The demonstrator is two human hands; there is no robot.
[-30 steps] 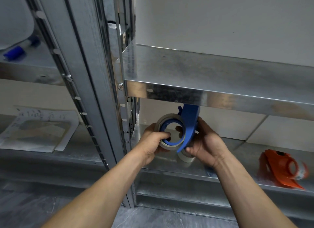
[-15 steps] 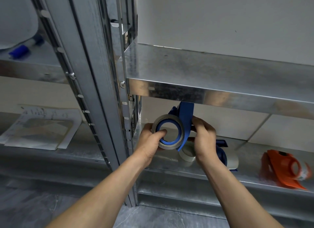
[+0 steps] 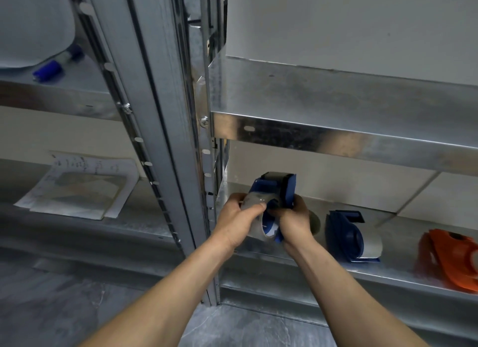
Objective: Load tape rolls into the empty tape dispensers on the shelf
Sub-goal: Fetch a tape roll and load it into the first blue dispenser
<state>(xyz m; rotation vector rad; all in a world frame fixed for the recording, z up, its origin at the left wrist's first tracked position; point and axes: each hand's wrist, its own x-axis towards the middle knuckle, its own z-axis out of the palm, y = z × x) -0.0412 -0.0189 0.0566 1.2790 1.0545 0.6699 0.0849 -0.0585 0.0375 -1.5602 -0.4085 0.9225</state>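
A blue tape dispenser (image 3: 280, 190) with a clear tape roll (image 3: 261, 230) on it is held between both hands in front of the lower shelf (image 3: 398, 276). My left hand (image 3: 236, 222) grips the roll, its thumb pressing the tape strip against the dispenser. My right hand (image 3: 296, 222) grips the dispenser's blue body from the right. On the shelf to the right lie a second blue dispenser (image 3: 351, 239) holding a roll and an orange dispenser (image 3: 450, 258). Another roll (image 3: 316, 223) peeks out behind my right hand.
The upper shelf (image 3: 336, 139) overhangs just above the hands. Steel uprights (image 3: 165, 139) stand to the left. The left bay holds a sheet of paper (image 3: 80, 186) on its shelf and a blue marker (image 3: 55, 65) one level up. Grey floor lies below.
The dispenser has been turned so its cutter end points up and away. The left thumb moved from the roll's core onto the tape strip. The view shifted left, showing the second blue dispenser.
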